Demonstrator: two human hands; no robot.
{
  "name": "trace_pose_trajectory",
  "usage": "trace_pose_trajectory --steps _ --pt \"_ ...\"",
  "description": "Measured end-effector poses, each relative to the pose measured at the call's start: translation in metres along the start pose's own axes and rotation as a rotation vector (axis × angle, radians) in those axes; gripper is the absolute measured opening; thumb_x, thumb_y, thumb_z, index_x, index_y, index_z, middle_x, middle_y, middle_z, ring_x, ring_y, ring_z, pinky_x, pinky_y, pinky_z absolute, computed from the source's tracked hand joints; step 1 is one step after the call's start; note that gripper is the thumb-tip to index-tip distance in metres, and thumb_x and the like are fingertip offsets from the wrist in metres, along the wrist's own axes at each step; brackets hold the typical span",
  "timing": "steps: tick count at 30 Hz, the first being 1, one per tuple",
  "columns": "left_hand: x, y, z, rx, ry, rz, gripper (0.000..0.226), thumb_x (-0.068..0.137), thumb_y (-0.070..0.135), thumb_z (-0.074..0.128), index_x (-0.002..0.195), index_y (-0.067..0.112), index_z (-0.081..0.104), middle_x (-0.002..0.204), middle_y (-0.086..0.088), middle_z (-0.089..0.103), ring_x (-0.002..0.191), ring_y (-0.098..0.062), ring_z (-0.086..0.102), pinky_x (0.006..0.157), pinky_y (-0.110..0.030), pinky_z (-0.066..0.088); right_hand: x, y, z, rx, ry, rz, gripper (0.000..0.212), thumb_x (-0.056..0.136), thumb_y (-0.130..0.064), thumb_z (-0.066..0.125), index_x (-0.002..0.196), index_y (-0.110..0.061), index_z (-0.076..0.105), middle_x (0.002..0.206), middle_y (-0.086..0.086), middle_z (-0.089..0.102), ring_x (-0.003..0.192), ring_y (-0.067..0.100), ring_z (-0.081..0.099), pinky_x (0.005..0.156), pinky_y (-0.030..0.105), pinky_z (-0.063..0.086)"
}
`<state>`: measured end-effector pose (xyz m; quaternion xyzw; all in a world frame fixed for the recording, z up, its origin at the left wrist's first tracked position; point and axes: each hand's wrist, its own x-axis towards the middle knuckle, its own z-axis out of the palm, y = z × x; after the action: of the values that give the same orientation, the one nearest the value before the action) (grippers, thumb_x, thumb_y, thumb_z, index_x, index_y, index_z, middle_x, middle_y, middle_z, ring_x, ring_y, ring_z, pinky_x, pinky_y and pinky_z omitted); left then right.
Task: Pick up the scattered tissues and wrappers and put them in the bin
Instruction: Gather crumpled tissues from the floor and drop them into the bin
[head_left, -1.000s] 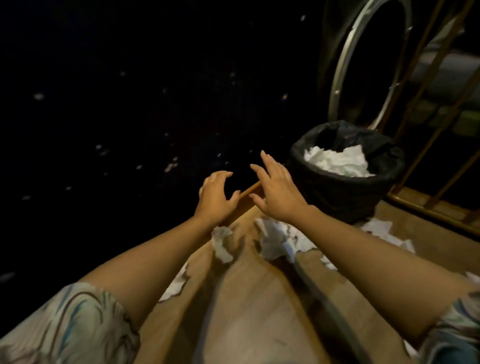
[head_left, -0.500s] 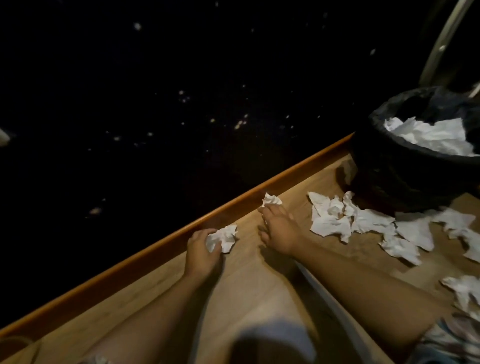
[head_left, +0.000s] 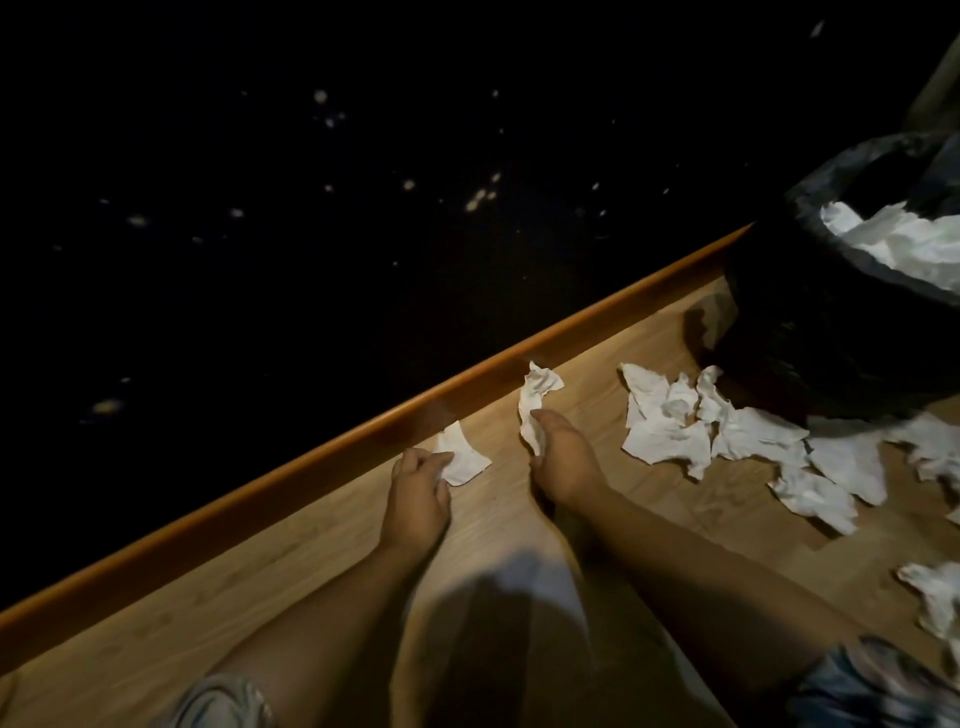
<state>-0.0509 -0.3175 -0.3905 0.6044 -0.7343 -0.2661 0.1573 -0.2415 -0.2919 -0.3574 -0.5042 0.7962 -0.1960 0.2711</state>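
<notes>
My left hand (head_left: 417, 493) grips a small crumpled white tissue (head_left: 462, 457) on the wooden surface, close to its raised orange edge. My right hand (head_left: 563, 457) is closed on a longer crumpled tissue (head_left: 537, 400) that sticks up from its fingers. A black-lined bin (head_left: 810, 332) stands at the upper right, with white tissues (head_left: 904, 241) inside. Several crumpled tissues (head_left: 675, 421) lie on the wood between my right hand and the bin's foot.
The raised orange edge strip (head_left: 322, 457) runs diagonally from lower left to upper right. Beyond it is a dark floor (head_left: 311, 208) with pale specks. More tissues (head_left: 935, 597) lie at the right edge of the wood.
Both hands came down from in front of the bin to the wooden surface and closed on tissues. The right hand's tissue now stands higher out of its fingers.
</notes>
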Motion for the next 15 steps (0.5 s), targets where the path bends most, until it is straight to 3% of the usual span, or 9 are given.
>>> trace_pose_trajectory --steps 3,5,9,12,14,15 --pt "0.0 -0.001 0.0 -0.028 0.013 -0.009 0.035 0.096 0.016 0.054 0.13 0.02 0.059 0.127 0.0 0.059 0.114 -0.014 0.055 0.101 -0.024 0.042 0.012 0.016 0.011 -0.139 -0.079 -0.125 0.037 0.095 -0.018 0.054 0.132 -0.02 0.051 0.132 0.005 0.057 0.122 0.024 0.054 0.107 0.036 0.042" --pt "-0.001 0.0 0.002 -0.058 0.03 0.005 0.031 0.097 0.021 0.053 0.128 0.022 0.06 0.125 0.002 0.063 0.111 -0.011 0.057 0.1 -0.026 0.045 0.015 0.023 0.02 0.06 -0.074 -0.059 0.029 0.097 -0.04 0.05 0.116 -0.021 0.058 0.116 0.003 0.066 0.112 0.021 0.061 0.107 0.039 0.042" --pt "-0.003 0.005 0.005 -0.082 0.02 0.027 0.025 0.097 0.024 0.055 0.119 0.021 0.066 0.111 0.006 0.068 0.098 -0.009 0.059 0.09 -0.024 0.049 0.008 0.022 0.021 0.135 -0.05 -0.023 0.024 0.102 -0.039 0.04 0.115 -0.022 0.051 0.114 0.0 0.063 0.102 0.012 0.059 0.094 0.025 0.043" --pt "-0.003 0.008 0.006 -0.067 0.03 0.003 0.021 0.096 0.035 0.055 0.089 0.02 0.068 0.083 0.002 0.066 0.076 -0.01 0.057 0.074 -0.031 0.052 0.005 0.026 0.027 -0.044 -0.009 -0.026 0.036 0.1 -0.041 0.046 0.117 -0.013 0.059 0.102 0.001 0.066 0.093 0.014 0.062 0.083 0.023 0.047" --pt "-0.002 0.013 0.007 -0.097 0.061 -0.027 0.025 0.096 0.036 0.056 0.08 0.02 0.066 0.077 0.002 0.061 0.071 -0.01 0.056 0.068 -0.029 0.051 -0.003 0.031 0.027 -0.158 0.009 -0.001 0.039 0.096 -0.045 0.051 0.112 -0.011 0.062 0.099 -0.001 0.068 0.092 0.015 0.065 0.08 0.019 0.046" --pt "-0.002 0.016 0.007 -0.122 0.076 -0.047 0.024 0.096 0.034 0.057 0.081 0.019 0.066 0.078 0.002 0.061 0.071 -0.01 0.056 0.066 -0.025 0.049 -0.006 0.032 0.026 -0.102 0.038 0.025 0.037 0.094 -0.044 0.055 0.11 -0.011 0.061 0.097 -0.001 0.068 0.09 0.014 0.066 0.076 0.017 0.046"
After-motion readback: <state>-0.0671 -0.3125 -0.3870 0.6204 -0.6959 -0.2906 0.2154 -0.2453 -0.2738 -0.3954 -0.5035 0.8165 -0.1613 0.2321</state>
